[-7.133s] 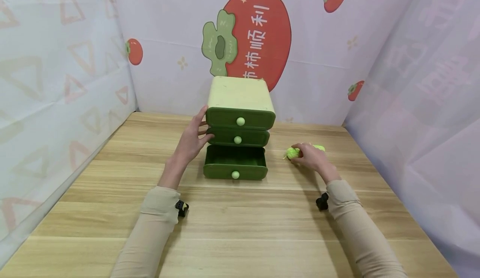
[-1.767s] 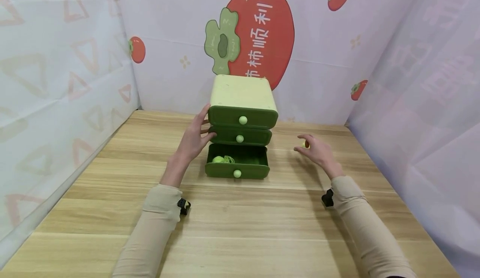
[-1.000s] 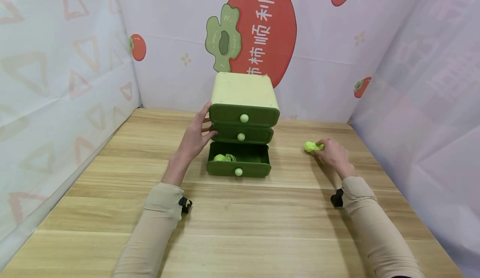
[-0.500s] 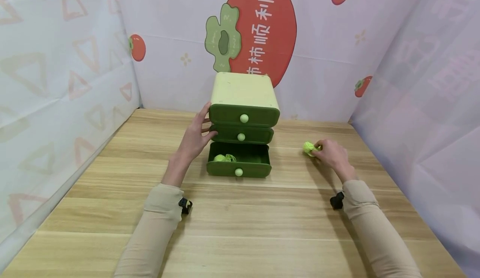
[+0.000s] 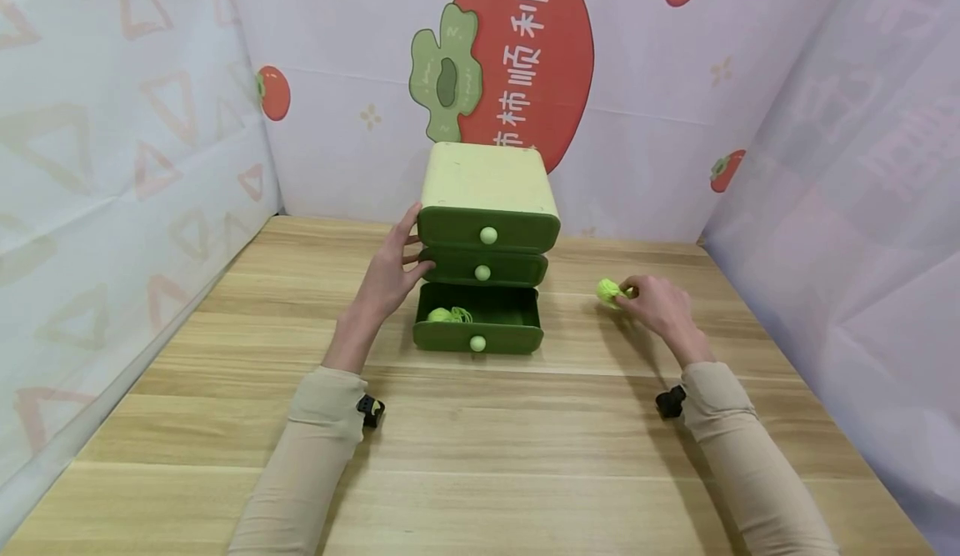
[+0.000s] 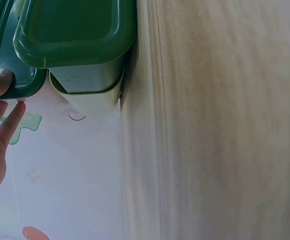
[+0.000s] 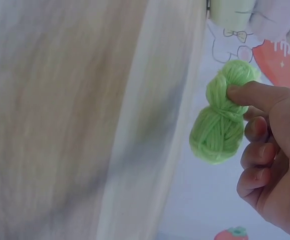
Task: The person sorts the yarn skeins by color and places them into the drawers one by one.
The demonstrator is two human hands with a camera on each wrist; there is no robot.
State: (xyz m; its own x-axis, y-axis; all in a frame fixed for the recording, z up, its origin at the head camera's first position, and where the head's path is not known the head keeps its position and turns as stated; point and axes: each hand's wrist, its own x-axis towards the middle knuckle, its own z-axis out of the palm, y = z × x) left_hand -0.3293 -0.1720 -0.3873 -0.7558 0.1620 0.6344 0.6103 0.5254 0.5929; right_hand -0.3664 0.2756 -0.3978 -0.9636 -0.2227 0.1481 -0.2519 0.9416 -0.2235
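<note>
My right hand [image 5: 660,306] pinches a lime-green skein of yarn [image 7: 217,132] between thumb and forefinger. In the right wrist view the skein hangs off the table, tied narrow at its middle, the other fingers curled below. My left hand [image 5: 386,277] holds the left side of a small drawer cabinet [image 5: 487,177], thumb on the edge of the middle drawer [image 5: 457,268], fingers along the side. The bottom drawer [image 5: 438,339] is pulled out. Inside it, at the left, lies more lime-green yarn [image 5: 439,315] with loose strands.
The cabinet stands near the back of a wooden table [image 5: 480,456]. Its top drawer [image 5: 450,229] is closed. Behind the table hangs a printed cloth backdrop [image 5: 330,147], with cloth walls at both sides. A small black camera [image 5: 671,402] sits at my right wrist.
Yarn came to lie in the bottom drawer after the oldest frame. My right hand took hold of the remaining skein and has moved it slightly left. The left hand stays on the cabinet.
</note>
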